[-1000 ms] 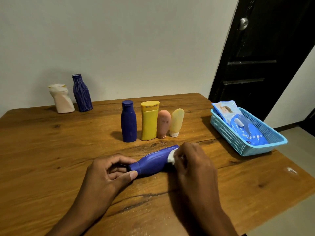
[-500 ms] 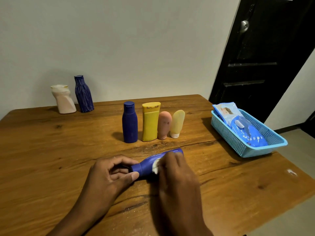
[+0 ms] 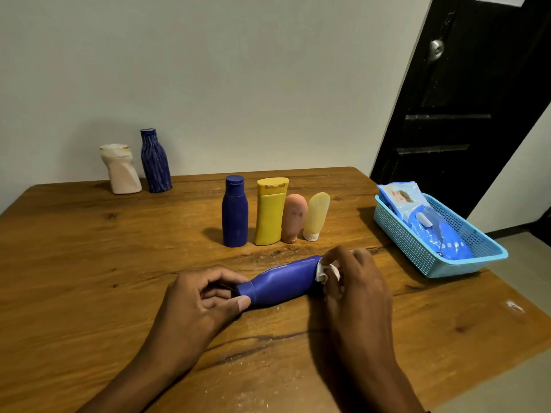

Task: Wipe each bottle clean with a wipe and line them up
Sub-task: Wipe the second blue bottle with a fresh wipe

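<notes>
Head view: we grip the bottle point(image 3: 281, 281), lying on the surface point(image 3: 89, 263) along eight-to-two o'clock, at its cap with our left hand point(image 3: 196, 299), while our right hand point(image 3: 354, 281) pinches the wipe point(image 3: 323, 271) against its base.

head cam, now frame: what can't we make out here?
- Cap end of the lying blue bottle: covered by the left hand.
- Its base and most of the wipe: hidden under the right hand.
- Print on the wipes pack in the basket: too small.
- Door: cut off by the frame edge.
</notes>
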